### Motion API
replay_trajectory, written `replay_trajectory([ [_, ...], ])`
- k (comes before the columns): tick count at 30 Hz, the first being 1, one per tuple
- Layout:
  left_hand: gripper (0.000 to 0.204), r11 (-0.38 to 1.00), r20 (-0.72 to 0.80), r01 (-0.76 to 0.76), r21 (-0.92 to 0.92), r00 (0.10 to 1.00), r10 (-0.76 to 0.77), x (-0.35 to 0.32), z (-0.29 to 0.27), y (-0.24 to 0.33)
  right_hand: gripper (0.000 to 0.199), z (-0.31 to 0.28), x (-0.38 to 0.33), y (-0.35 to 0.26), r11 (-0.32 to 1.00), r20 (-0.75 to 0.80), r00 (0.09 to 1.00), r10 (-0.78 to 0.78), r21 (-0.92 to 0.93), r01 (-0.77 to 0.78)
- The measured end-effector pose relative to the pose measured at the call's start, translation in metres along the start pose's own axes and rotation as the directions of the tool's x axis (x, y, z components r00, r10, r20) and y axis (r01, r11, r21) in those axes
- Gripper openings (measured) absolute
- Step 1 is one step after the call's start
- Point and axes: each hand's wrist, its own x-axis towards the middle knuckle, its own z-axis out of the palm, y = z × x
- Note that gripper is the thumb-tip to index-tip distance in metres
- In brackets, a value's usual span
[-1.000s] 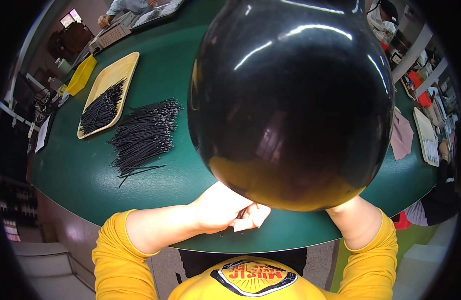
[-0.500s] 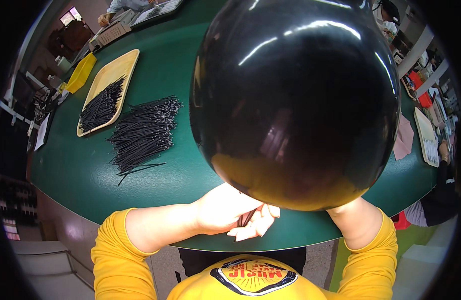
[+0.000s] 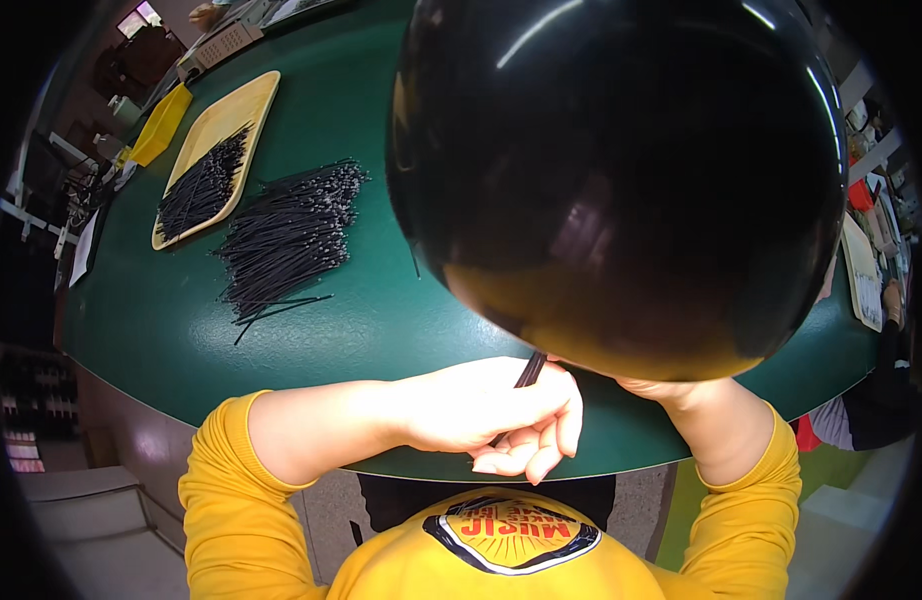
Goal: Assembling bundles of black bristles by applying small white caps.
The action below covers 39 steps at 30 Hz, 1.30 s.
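Observation:
My left hand (image 3: 501, 408) is closed round a thin bundle of black cable pieces (image 3: 530, 370), which sticks up past the thumb. Only the wrist and lower edge of my right hand (image 3: 681, 392) show; its fingers are hidden behind a large, glossy black dome (image 3: 621, 180) that looks like a lamp shade. Left of the dome, a spread pile of similar short black cables (image 3: 286, 235) lies on the green table, many with light-coloured tips at one end.
Beyond the pile, a cream tray (image 3: 253, 105) holds more black cables (image 3: 203, 190). A yellow bin (image 3: 162, 125) stands at the far left. On the right another pale tray (image 3: 861, 270) lies near a person's hand (image 3: 892, 298). The table's curved edge runs close to my body.
My left hand has come out from under the dome's rim, and the bundle's upper end now shows above it. The dome sits higher and further right in the view.

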Motion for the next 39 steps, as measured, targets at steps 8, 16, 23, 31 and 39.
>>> replay_trajectory([
  [8,0.023,0.968,-0.35,-0.203,0.147,0.905,0.243,0.001,-0.002,0.0,0.02,0.012,0.002,-0.023,0.92,-0.012,0.977,0.214,0.339,-0.198],
  [16,0.019,0.959,-0.471,-0.282,0.041,0.841,0.267,-0.003,-0.002,0.0,0.016,0.003,-0.001,-0.012,0.983,-0.14,0.99,-0.007,0.183,0.033],
  [23,0.023,0.957,-0.448,-0.289,0.018,0.853,0.266,-0.002,-0.003,0.002,0.017,0.001,-0.002,-0.011,0.98,-0.092,0.995,0.03,0.197,-0.012],
  [31,0.023,0.953,-0.362,-0.301,-0.027,0.892,0.271,-0.001,-0.001,0.003,0.018,-0.015,-0.012,0.003,0.896,-0.033,0.992,0.119,0.434,-0.093],
  [39,0.015,0.929,-0.352,-0.347,-0.126,0.891,0.285,-0.006,-0.005,-0.002,0.017,0.015,0.002,-0.013,0.989,-0.05,0.997,0.055,0.142,-0.048],
])
